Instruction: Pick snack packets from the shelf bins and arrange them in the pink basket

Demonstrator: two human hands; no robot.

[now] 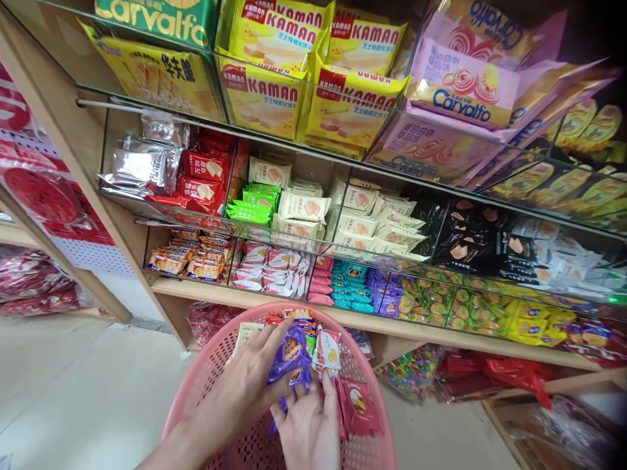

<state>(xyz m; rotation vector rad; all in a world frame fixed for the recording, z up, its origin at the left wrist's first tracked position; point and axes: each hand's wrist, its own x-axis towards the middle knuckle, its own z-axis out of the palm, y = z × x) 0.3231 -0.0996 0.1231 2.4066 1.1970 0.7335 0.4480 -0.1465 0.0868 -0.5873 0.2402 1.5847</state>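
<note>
Left grip [240, 385], right grip [308, 424] pinch purple packets [291, 356]; shelf yellow bags [264, 98] read KAMAN.

A round pink plastic basket [210, 385] with a perforated grid pattern is showing at the bottom centre of the frame. Purple glossy snack packets [290, 356] printed with a brown biscuit are lying in it beside a white-and-red packet [329, 349] and deep pink packets [359, 406]. Yellow foil bags [264, 98] with red label bands are filling the upper centre; pale pink bags [463, 85] with red swirl prints are sitting at the upper right. Silver foil packs [140, 163] and red packs [206, 173] are appearing at mid left, green packets [255, 203] and white packets [304, 207] at centre, black packets [465, 245] at mid right. The light tan wooden shelf board [206, 289] is running beneath.
</note>
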